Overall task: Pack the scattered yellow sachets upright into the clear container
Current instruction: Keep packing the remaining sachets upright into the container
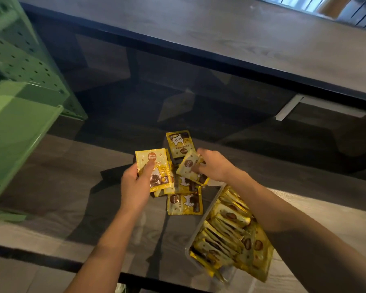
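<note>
Several yellow sachets lie scattered on the dark table, one at the far side point(180, 143) and one nearer me point(184, 203). My left hand point(135, 185) holds a small stack of sachets point(154, 169), thumb pressed on the top one. Just to its right, my right hand point(212, 166) pinches another sachet point(189, 166) over the pile. The clear container point(199, 229) stands at the lower right, under my right forearm, packed with several sachets on edge in a row.
A green perforated shelf unit point(23, 81) rises at the left. The table point(61, 182) is dark wood grain with a front edge near the bottom. A second dark tabletop point(262, 39) runs across the back, with a gap between the two.
</note>
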{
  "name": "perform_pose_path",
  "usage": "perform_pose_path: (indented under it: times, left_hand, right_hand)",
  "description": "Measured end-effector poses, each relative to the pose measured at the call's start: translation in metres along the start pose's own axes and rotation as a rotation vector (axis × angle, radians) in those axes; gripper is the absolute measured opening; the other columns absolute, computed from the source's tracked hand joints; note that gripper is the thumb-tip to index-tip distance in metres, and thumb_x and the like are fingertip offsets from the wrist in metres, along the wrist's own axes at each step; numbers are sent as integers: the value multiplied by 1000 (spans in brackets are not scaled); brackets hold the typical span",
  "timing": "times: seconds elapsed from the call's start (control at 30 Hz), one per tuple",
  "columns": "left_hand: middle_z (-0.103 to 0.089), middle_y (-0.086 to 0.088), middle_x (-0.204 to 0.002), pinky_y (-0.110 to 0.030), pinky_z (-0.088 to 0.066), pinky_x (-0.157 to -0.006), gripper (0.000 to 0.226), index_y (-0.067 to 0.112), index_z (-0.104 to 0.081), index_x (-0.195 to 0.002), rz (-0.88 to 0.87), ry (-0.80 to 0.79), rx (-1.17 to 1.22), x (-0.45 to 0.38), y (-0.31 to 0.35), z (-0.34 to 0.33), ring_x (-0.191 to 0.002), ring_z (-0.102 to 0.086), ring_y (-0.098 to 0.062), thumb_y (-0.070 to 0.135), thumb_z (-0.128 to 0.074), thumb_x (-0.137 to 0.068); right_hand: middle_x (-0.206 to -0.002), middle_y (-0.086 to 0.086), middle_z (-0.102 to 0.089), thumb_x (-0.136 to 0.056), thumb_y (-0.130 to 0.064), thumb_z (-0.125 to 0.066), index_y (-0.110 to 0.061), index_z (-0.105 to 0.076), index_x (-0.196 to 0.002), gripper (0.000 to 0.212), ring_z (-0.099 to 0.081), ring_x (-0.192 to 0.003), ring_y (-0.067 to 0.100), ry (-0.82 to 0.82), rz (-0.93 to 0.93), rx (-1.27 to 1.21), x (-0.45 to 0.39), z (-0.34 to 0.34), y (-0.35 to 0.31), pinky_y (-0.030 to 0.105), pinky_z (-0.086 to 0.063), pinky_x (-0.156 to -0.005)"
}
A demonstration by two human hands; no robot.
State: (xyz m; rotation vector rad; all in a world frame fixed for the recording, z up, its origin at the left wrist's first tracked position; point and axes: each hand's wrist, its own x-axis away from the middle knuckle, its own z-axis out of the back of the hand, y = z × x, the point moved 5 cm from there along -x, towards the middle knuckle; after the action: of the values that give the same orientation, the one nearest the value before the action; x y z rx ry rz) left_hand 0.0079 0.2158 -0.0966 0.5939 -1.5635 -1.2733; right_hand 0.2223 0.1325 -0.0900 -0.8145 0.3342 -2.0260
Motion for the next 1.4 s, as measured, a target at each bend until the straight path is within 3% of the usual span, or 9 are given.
perform_pose_path:
  times: [0.17, 0.33, 0.43, 0.6, 0.7, 0.87, 1.03, 1.2, 1.4]
  left_hand:
    - [-77, 5, -89, -26, -52, -65, 18, 26, -70, -95, 13, 2, 0, 2, 1, -7, -79, -74, -8, 37, -57, -99]
    - [-73, 23, -83, -29, -49, -69, 15, 51, -68, -85, 1, -62, 45, 9, 13, -16, -80, -71, 0, 50, -57, -95]
    - [-73, 23, -89, -20, -48, -66, 33, 40, -64, -96, -21, -149, 61, 14, 22, -19, -84, -71, 1, 67, -62, -78]
    - [-73, 15, -100, -23, -51, -73, 7, 38, -67, -99, -64, -78, -47, 6, 17, -7, -93, -68, -1, 36, -65, -94]
    - [-75, 14, -100, -26, -53, -76, 6, 36, -68, -96, -14, -42, -6, 4, 4, 7, -93, -71, -5, 32, -64, -95]
    - [-77, 11, -96, -32, -56, -82, 7, 32, -70, -95, 25, -12, 21, 1, -5, 24, -87, -73, -5, 28, -65, -95]
    - [-76, 8, -100, -35, -55, -84, 6, 32, -70, -95, 31, 4, -10, 1, -9, 31, -92, -73, -9, 30, -65, -95]
    - [-76, 16, -91, -25, -53, -72, 6, 34, -70, -92, 37, 15, -31, 3, -14, 33, -85, -72, -2, 31, -65, -94]
    - [-76, 16, -89, -23, -51, -69, 8, 34, -70, -91, 47, 12, -20, 2, -15, 31, -83, -72, 0, 28, -65, -95]
  right_hand:
    - [-94, -2, -72, -93, -29, -64, -24, -58, -99, 10, -70, -88, 11, 204, 19, -525, 16, 29, -16, 26, -56, -73]
    - [-102, -8, -75, -95, -22, -61, -25, -57, -111, 17, -72, -95, 9, 118, -6, -900, 32, 22, -42, 28, -59, -80]
    - [-110, -3, -72, -96, -17, -58, -22, -59, -115, 19, -70, -99, 12, 100, -23, -968, 38, 4, -61, 38, -57, -90]
    - [-104, 8, -68, -102, -20, -48, -11, -66, -107, 20, -64, -96, 21, 142, 151, -616, 40, -11, -86, 33, -53, -84]
    - [-114, -4, -61, -103, -28, -45, -19, -62, -124, 28, -58, -97, 5, 235, 105, -396, 29, -6, -70, 10, -46, -75]
    - [-135, 9, -51, -90, -33, -65, -16, -49, -138, 53, -51, -124, 27, -26, 40, 160, 5, -21, -37, 36, -46, -100]
    - [-140, 11, -47, -74, -49, -78, -17, -42, -137, 79, -44, -129, 35, -103, 2, 463, -2, -34, -34, 48, -43, -101]
    - [-129, 11, -55, -72, -50, -81, -11, -43, -133, 81, -52, -121, 32, -101, -6, 503, -3, -38, -34, 42, -46, -94]
    - [-113, 8, -66, -91, -24, -65, -13, -50, -130, 44, -65, -101, 24, 12, 20, 162, 10, -12, -33, 38, -55, -86]
